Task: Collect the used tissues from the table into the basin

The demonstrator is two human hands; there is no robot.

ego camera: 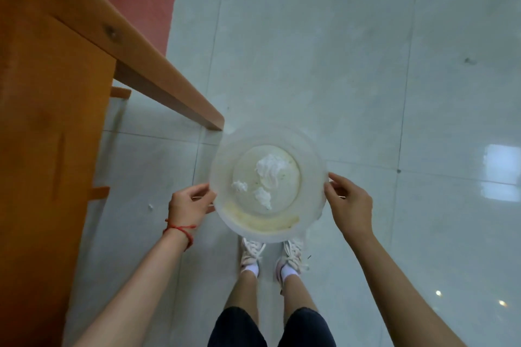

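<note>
The left hand [189,203] and right hand [347,200] each gripped the rim of the basin [225,166], carried above the tiled floor [352,50] beside the wooden bench [50,70]. Three crumpled tissues [269,167] already lay inside, so collecting looked mostly done. One small white scrap [150,207] remained on the floor near the bench, possibly a dropped piece.

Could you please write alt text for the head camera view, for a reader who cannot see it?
A standing person holds a translucent basin by its rim, left hand and right hand on opposite sides, with three crumpled white tissues lying inside. A wooden table stands at left on a pale tiled floor.
</note>
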